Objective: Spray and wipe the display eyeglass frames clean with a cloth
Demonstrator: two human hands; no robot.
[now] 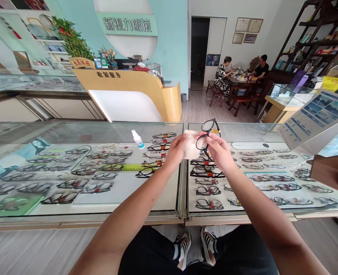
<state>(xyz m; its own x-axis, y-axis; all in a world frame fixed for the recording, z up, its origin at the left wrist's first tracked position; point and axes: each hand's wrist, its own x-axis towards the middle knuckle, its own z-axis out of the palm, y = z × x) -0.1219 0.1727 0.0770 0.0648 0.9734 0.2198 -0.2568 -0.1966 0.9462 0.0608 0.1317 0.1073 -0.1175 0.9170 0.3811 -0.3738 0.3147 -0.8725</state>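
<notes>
My left hand [176, 151] pinches a pale cleaning cloth [191, 147] over the glass counter. Right beside the cloth, my right hand [220, 151] grips a pair of black-framed eyeglasses [208, 125], held upright on edge with one lens above the other. The lower lens sits close to the cloth; whether they touch I cannot tell. A small white spray bottle [138, 139] with a blue-green label stands on the counter to the left of my hands.
Under the glass top [123, 131] lie many eyeglass frames in rows. A leaning information board [318, 118] and a brown box [332, 173] stand at the right. Beyond are a wooden reception desk [129, 82] and two people seated at a table [240, 78].
</notes>
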